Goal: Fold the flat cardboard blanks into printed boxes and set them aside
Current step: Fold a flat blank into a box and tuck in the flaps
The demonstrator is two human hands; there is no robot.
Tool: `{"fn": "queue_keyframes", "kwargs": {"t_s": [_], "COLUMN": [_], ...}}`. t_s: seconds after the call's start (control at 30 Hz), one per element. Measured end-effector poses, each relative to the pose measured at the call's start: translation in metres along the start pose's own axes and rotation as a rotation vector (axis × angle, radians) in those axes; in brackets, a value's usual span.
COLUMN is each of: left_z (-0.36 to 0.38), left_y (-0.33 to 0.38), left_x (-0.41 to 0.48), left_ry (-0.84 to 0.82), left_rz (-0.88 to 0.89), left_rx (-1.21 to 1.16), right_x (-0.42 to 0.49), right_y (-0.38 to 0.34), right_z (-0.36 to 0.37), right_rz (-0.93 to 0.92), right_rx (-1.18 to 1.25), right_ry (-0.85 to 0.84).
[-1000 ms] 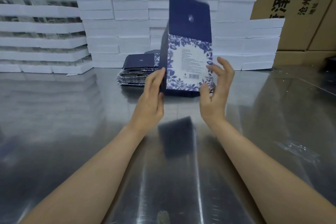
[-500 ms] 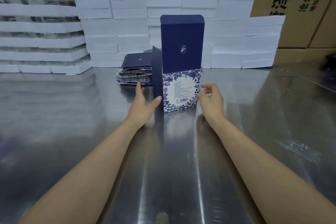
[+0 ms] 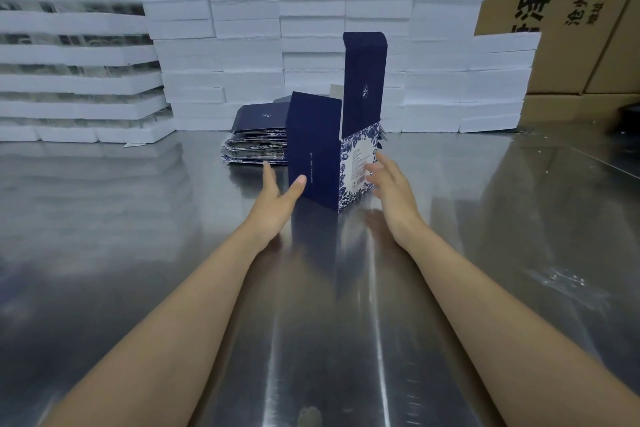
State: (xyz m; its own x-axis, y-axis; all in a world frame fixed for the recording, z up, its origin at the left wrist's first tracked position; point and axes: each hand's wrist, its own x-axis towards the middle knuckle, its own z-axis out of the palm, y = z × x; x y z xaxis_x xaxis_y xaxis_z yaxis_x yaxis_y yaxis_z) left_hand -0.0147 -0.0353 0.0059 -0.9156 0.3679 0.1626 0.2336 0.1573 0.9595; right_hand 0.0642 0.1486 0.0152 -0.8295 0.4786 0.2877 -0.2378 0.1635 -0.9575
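Standing now on the desk [image 3: 485, 218], the box [image 3: 322, 156] is turned corner-on versus half a second ago, lid flap up, so shaping is nearly done. Left hand [image 3: 277, 194] open, thumb touching; right hand [image 3: 388, 180] open beside it. Blanks [image 3: 256, 142] just behind; free desk sideways.

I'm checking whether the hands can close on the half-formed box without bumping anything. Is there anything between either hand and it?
Nothing visible is. The left hand lies open with its thumb against the dark side panel of the box; the right hand is open at the floral face. The stack of flat blanks lies behind, out of the way.
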Motion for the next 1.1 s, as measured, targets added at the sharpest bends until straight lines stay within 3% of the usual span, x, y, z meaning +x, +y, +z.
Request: {"fn": "queue_keyframes", "kwargs": {"t_s": [0.17, 0.47, 0.57, 0.67, 0.77, 0.87, 0.9, 1.0, 1.1], "left_z": [0.002, -0.002, 0.002, 0.001, -0.004, -0.002, -0.001, -0.002, 0.001], "left_y": [0.001, -0.001, -0.001, 0.004, 0.008, 0.01, 0.01, 0.007, 0.002], "left_x": [-0.001, 0.009, 0.012, 0.007, -0.001, -0.002, -0.001, 0.001, 0.0], "left_ry": [-0.039, 0.248, 0.12, 0.09, 0.156, 0.314, 0.322, 0.133, 0.042], "left_rz": [0.045, 0.015, 0.014, 0.083, 0.205, 0.28, 0.268, 0.187, 0.303], "left_rx": [-0.086, 0.068, 0.169, 0.007, -0.107, -0.067, -0.058, -0.108, 0.02], "right_x": [-0.009, -0.008, -0.009, -0.008, -0.003, 0.003, 0.005, 0.005, 0.001], "right_y": [-0.003, -0.002, -0.001, -0.001, -0.001, 0.001, 0.002, 0.001, -0.001], "right_z": [0.005, 0.006, 0.008, 0.005, 0.0, -0.005, -0.006, -0.004, -0.001], "right_rz": [-0.026, -0.073, -0.1, -0.171, -0.086, -0.074, -0.096, -0.046, -0.03], "right_rx": [-0.13, -0.141, -0.178, -0.085, 0.059, -0.106, -0.106, 0.038, 0.062], "right_ry": [-0.189, -0.07, -0.121, -0.167, 0.031, 0.408, 0.463, 0.278, -0.017]}}
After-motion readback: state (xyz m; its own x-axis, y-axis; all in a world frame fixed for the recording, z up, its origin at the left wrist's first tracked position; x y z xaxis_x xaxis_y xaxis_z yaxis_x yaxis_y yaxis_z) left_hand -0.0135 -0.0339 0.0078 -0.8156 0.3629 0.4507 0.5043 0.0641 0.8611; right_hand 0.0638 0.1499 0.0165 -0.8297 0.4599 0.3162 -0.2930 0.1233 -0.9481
